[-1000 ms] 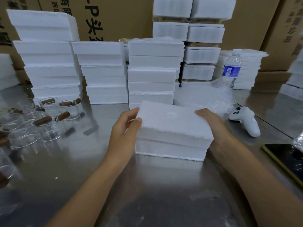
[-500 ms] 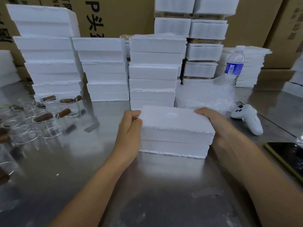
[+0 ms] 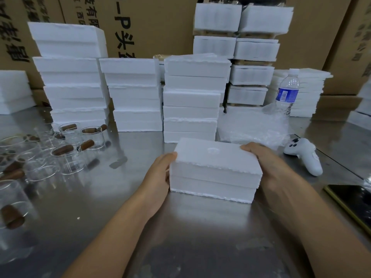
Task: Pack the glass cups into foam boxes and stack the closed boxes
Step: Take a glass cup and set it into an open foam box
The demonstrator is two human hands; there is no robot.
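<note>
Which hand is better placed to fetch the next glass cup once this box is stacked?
Likely left. The glass cups stand at the left of the table, on the left hand side; the right hand grips the foam box at its opposite end.

Dim overhead light; soft glare on steel table [image 3: 180, 247]; wide-angle bending at edges; glass cups [image 3: 40, 157] slightly blurred.

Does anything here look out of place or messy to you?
The white game controller lies on the metal table just right of the foam box held between the left hand and right hand, odd among packing goods. The box's lid edge looks ragged along the front.
</note>
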